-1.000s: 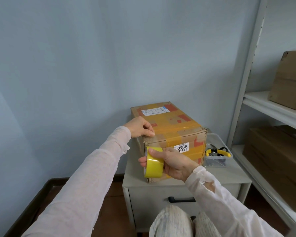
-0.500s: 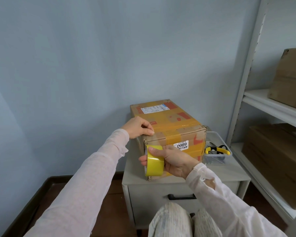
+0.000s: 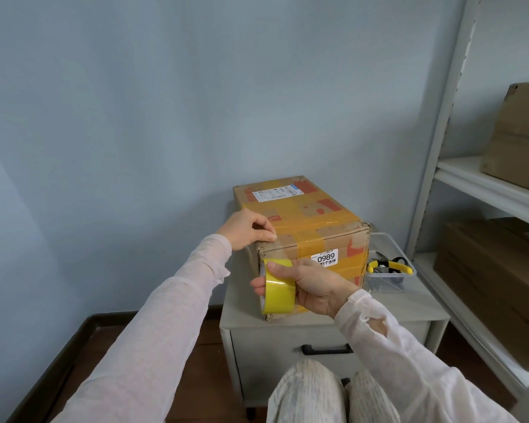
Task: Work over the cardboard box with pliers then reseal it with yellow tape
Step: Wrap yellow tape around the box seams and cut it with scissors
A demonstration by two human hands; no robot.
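Nearest to the camera are the person's knees in pale trousers, w/ both arms in thin light sleeves reaching fwd. The right hand [image 3: 310,286] is closed around the roll of yellow tape [image 3: 278,286], thumb over the top of the roll and fingers behind it, and holds it against the near face of the cardboard box [image 3: 312,218], at its left side. The left hand [image 3: 246,228] is a bit farther, at the top left corner of the box; its fingertips [image 3: 268,237] are pressed together on the edge there, maybe pinning the tape end, but this I cannot see clearly. The box lies on a small grey cabinet [image 3: 327,328] w/ one drawer and dark handle. The box has old yellow tape strips, orange marks and a white label "0989" on the near face. Just beside the box, on the right, stands a clear plastic bin [image 3: 388,277] w/ the pliers [image 3: 390,264] inside, yellow handles showing. Further right is a white shelf unit [image 3: 486,190] w/ brown boxes on it. Behind is the blue-grey wall.
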